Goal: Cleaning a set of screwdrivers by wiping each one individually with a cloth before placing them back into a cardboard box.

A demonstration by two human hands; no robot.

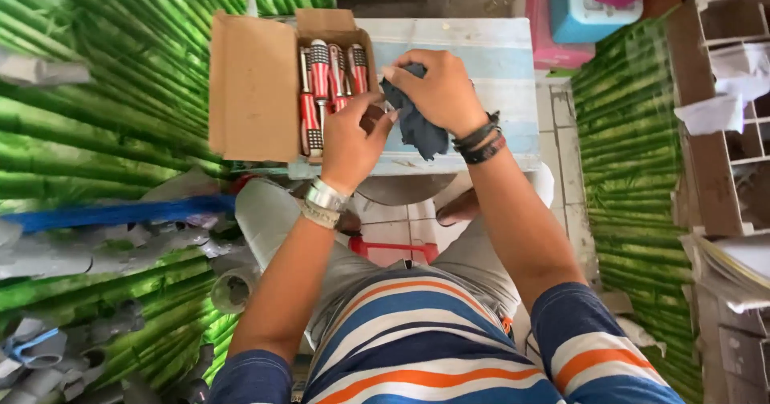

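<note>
Gripping a dark blue cloth point(417, 123) at upper centre of the frame, right hand point(437, 91) pinching it from above, left hand point(353, 143) closed beneath, open cardboard box point(257, 83) of red-handled screwdrivers point(329, 83) just left, on a pale table point(497, 59).

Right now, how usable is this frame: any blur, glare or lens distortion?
Head view: even daylight, no harsh glare; both hands, the cloth and the screwdrivers are fairly sharp; the green wall panels bow and smear toward the edges from the wide lens.

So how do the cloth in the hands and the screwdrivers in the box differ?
The cloth is dark blue-grey, soft and crumpled; the screwdrivers are rigid, with red and black handles. The cloth is gripped by both the left hand and right hand; the screwdrivers lie untouched in the cardboard box.
</note>
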